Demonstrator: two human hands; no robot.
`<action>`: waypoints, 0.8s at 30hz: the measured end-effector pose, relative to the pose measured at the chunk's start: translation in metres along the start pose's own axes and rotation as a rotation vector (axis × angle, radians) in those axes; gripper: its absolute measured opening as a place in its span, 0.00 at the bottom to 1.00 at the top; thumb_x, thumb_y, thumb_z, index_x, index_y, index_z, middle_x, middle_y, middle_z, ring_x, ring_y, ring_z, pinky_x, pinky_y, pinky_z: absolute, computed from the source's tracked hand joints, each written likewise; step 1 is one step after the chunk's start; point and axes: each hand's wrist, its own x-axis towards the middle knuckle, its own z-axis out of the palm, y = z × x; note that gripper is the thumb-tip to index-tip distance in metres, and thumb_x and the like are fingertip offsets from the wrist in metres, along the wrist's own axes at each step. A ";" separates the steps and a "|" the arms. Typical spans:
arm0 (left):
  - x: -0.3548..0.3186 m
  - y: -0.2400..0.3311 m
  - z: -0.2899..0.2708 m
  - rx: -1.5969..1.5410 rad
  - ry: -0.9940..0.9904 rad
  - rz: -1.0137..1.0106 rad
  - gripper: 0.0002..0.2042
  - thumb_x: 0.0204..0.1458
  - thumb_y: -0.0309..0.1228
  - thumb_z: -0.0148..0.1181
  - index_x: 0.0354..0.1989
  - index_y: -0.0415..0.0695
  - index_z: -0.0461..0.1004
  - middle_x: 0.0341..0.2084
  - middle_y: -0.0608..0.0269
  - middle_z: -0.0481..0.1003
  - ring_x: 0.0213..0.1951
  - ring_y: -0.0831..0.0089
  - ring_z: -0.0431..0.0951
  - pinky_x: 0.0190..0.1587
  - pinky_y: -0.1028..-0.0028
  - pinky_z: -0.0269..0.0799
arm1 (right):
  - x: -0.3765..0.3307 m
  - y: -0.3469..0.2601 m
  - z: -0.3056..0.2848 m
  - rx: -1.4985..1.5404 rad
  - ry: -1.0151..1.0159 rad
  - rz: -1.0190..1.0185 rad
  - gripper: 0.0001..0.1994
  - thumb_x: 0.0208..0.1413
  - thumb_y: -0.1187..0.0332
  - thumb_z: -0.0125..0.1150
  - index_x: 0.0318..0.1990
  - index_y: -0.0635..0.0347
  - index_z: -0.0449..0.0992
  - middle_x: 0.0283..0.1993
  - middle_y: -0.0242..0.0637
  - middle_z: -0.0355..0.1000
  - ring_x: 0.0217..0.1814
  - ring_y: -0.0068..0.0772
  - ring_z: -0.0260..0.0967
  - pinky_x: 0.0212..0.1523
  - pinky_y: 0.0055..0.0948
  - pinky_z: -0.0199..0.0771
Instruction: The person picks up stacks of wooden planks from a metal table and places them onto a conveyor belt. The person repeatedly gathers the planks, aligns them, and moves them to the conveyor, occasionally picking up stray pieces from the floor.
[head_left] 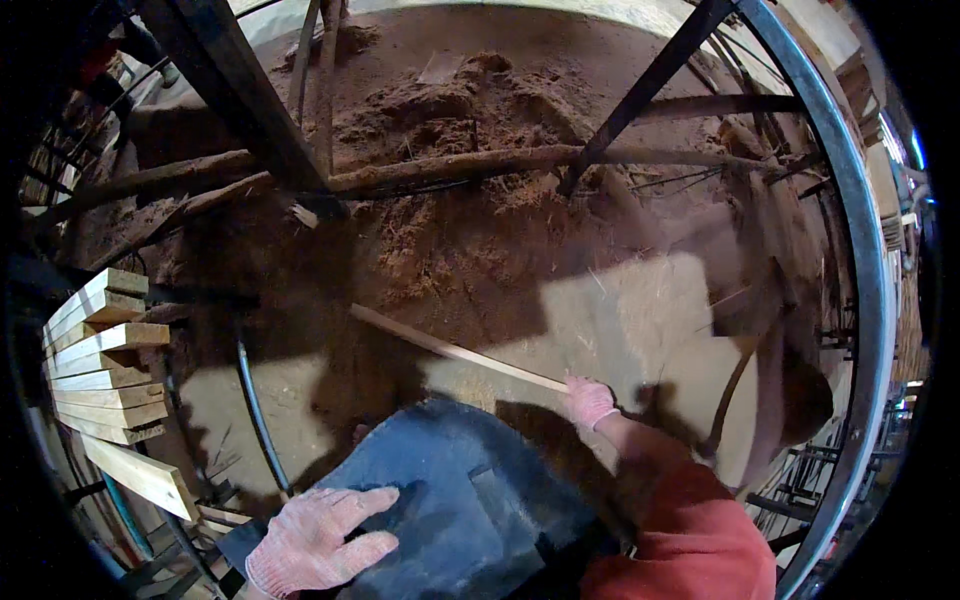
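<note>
- While gripping a wooden strip (455,350) with curled fingers of the right hand (590,402), showing the left hand (320,540) splay-fingered over blue cloth (430,460).
- Note planks (105,378) stacked at left.

No legible lettering, no readable numbers or signs, edges perhaps too dark

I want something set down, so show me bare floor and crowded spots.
Widest bare-looking patch: the pale floor above the right hand, bordered by brown loose material at upper left and the stick at lower left. A smaller one lies around the metal pipe, right of the stacked planks. Crowded: far left and beyond the metal frame at right.
</note>
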 end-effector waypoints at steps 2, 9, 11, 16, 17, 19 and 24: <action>-0.003 0.008 0.001 0.051 -0.020 0.006 0.22 0.62 0.36 0.70 0.63 0.43 0.81 0.54 0.52 0.84 0.56 0.49 0.83 0.60 0.56 0.77 | 0.017 0.011 0.006 0.009 -0.035 0.033 0.23 0.68 0.50 0.59 0.57 0.62 0.77 0.55 0.57 0.81 0.57 0.59 0.81 0.56 0.56 0.81; -0.002 0.005 0.006 0.027 -0.022 -0.081 0.23 0.60 0.38 0.71 0.62 0.43 0.81 0.53 0.48 0.84 0.55 0.47 0.83 0.59 0.55 0.78 | 0.120 -0.013 -0.067 0.116 0.226 0.248 0.19 0.71 0.56 0.52 0.51 0.60 0.83 0.47 0.56 0.85 0.52 0.59 0.85 0.54 0.53 0.85; -0.007 0.002 0.010 -0.063 -0.057 -0.165 0.23 0.60 0.38 0.71 0.62 0.42 0.81 0.53 0.46 0.83 0.55 0.46 0.83 0.59 0.55 0.78 | 0.158 -0.037 -0.113 0.201 0.480 0.344 0.18 0.70 0.59 0.53 0.45 0.63 0.86 0.48 0.57 0.85 0.51 0.58 0.85 0.53 0.52 0.87; -0.025 -0.001 0.017 -0.116 0.012 -0.177 0.25 0.58 0.32 0.71 0.65 0.43 0.79 0.47 0.45 0.83 0.48 0.41 0.82 0.54 0.53 0.76 | 0.218 -0.136 -0.212 0.498 0.402 0.395 0.20 0.66 0.54 0.61 0.50 0.63 0.87 0.56 0.55 0.84 0.59 0.58 0.83 0.57 0.48 0.85; -0.028 0.001 0.020 -0.109 0.027 -0.192 0.25 0.58 0.32 0.71 0.65 0.44 0.79 0.47 0.45 0.83 0.48 0.42 0.82 0.53 0.53 0.76 | 0.222 -0.164 -0.218 0.570 0.390 0.369 0.22 0.67 0.52 0.61 0.53 0.64 0.86 0.58 0.58 0.82 0.61 0.61 0.81 0.59 0.50 0.83; -0.027 0.002 0.016 -0.082 0.022 -0.172 0.25 0.57 0.32 0.71 0.64 0.44 0.79 0.47 0.45 0.83 0.47 0.42 0.82 0.53 0.53 0.76 | 0.257 -0.177 -0.193 0.673 0.424 0.350 0.28 0.68 0.46 0.64 0.52 0.69 0.86 0.58 0.58 0.82 0.63 0.59 0.81 0.58 0.47 0.82; -0.032 -0.001 0.013 -0.097 0.046 -0.124 0.25 0.57 0.35 0.72 0.64 0.44 0.79 0.48 0.44 0.83 0.49 0.41 0.82 0.54 0.53 0.76 | 0.196 -0.194 -0.053 0.821 0.479 0.215 0.25 0.69 0.49 0.62 0.50 0.68 0.84 0.48 0.63 0.83 0.55 0.65 0.81 0.56 0.54 0.78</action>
